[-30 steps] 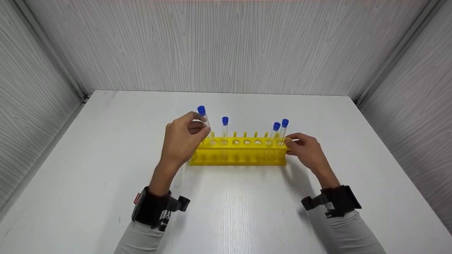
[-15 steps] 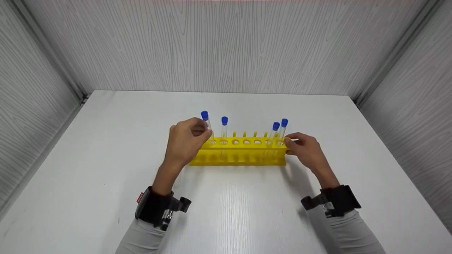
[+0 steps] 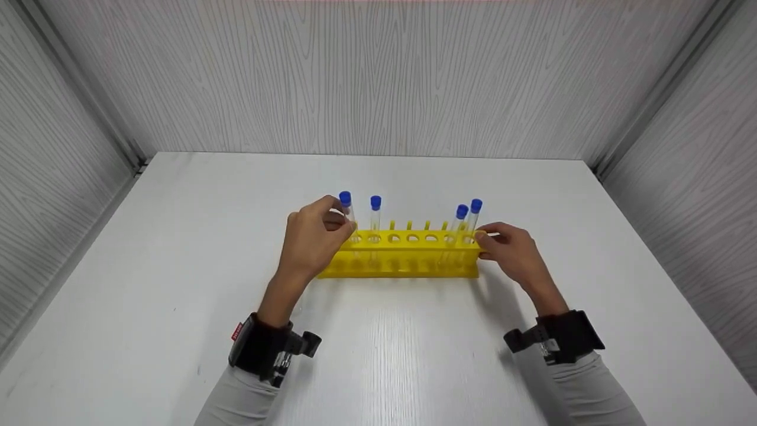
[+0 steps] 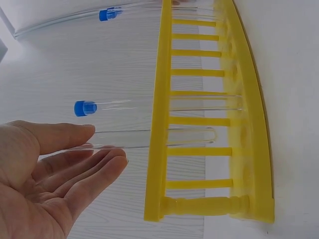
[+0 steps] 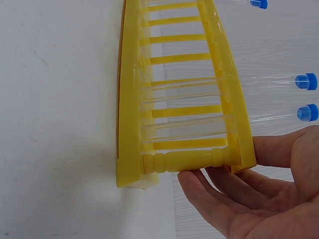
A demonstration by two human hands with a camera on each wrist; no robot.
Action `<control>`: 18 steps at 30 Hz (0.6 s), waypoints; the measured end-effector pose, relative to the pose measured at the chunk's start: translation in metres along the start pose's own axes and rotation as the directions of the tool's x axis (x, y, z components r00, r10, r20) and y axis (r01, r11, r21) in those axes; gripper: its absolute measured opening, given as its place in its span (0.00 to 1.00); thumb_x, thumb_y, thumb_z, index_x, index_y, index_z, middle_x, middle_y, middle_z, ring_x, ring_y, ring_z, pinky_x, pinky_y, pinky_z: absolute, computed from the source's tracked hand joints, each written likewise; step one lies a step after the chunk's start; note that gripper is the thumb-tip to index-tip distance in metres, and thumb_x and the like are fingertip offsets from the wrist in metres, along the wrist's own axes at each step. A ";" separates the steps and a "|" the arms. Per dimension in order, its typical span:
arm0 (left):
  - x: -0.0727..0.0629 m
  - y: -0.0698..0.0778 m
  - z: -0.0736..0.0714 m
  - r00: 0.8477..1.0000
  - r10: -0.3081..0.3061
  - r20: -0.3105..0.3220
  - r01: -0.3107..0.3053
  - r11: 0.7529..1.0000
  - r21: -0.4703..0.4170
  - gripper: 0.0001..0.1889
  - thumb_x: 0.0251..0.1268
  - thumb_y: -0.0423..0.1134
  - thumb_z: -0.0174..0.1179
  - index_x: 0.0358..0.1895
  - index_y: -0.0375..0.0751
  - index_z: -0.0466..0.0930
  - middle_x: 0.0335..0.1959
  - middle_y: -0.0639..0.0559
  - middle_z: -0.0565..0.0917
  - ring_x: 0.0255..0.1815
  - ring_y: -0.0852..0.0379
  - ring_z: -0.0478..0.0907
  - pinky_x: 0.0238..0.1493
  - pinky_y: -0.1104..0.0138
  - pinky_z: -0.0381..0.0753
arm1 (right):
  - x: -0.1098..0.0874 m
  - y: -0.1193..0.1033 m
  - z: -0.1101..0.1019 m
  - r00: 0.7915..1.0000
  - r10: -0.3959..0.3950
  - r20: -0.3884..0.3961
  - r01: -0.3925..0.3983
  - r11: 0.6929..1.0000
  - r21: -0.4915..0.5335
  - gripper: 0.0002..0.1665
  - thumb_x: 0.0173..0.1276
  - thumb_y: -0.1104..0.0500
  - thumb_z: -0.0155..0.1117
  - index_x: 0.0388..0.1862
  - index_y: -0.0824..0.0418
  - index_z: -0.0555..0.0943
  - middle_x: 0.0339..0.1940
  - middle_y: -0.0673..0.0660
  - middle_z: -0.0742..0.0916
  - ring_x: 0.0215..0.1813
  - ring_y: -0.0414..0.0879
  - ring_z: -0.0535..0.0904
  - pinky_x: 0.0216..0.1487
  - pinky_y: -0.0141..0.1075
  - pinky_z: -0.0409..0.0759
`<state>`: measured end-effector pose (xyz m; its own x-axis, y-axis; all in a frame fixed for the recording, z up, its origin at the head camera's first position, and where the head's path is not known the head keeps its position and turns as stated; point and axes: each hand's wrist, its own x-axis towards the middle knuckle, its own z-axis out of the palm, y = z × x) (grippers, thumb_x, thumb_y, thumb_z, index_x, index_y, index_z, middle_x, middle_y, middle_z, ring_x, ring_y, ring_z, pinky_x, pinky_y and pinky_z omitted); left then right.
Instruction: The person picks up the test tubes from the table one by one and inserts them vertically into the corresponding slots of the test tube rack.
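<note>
My left hand pinches a clear test tube with a blue cap between thumb and fingers. Its lower part passes through a hole near the left end of the yellow test tube rack. In the left wrist view the tube's rounded bottom sits short of the rack's base, and the hand hides its cap. My right hand grips the rack's right end, thumb at the top plate and fingers by the end post.
Another blue-capped test tube stands in the rack just right of the held one. Two more capped tubes, a leaning one and one beside it, stand near the right end. White table surrounds the rack; grey panels rise behind and at the sides.
My left hand has moved slightly right and down, and the pinched test tube has sunk lower into the rack and become more upright. My right hand and the rack have hardly moved.
</note>
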<state>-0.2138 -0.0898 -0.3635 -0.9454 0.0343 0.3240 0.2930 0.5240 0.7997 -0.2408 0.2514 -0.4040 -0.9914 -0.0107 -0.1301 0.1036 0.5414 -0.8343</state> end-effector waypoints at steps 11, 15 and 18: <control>-0.001 -0.001 0.003 1.000 0.002 0.005 -0.002 0.999 0.036 0.09 0.64 0.33 0.67 0.44 0.31 0.85 0.41 0.40 0.90 0.43 0.47 0.90 0.49 0.57 0.88 | -0.001 0.000 0.000 1.000 -0.018 -0.002 0.018 1.000 -0.017 0.25 0.79 0.51 0.55 0.66 0.65 0.77 0.62 0.67 0.83 0.57 0.58 0.85 0.60 0.49 0.82; 0.000 -0.002 0.004 1.000 -0.002 0.010 0.002 0.999 0.054 0.08 0.64 0.33 0.68 0.43 0.32 0.85 0.41 0.41 0.90 0.43 0.48 0.89 0.49 0.58 0.88 | -0.001 0.000 0.000 1.000 -0.018 -0.002 0.018 1.000 -0.012 0.25 0.79 0.51 0.55 0.65 0.65 0.77 0.61 0.67 0.83 0.57 0.57 0.85 0.60 0.49 0.83; 0.000 -0.003 0.005 1.000 -0.010 0.017 0.009 0.998 0.058 0.08 0.64 0.33 0.68 0.43 0.32 0.85 0.41 0.41 0.90 0.43 0.48 0.89 0.50 0.59 0.87 | -0.001 0.000 0.000 1.000 -0.009 0.001 0.009 1.000 -0.010 0.25 0.79 0.51 0.55 0.66 0.65 0.77 0.62 0.67 0.83 0.57 0.57 0.85 0.60 0.48 0.82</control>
<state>-0.2150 -0.0870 -0.3685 -0.9505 0.0431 0.3076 0.2758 0.5724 0.7722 -0.2401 0.2515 -0.4036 -0.9922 -0.0161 -0.1234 0.0943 0.5498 -0.8299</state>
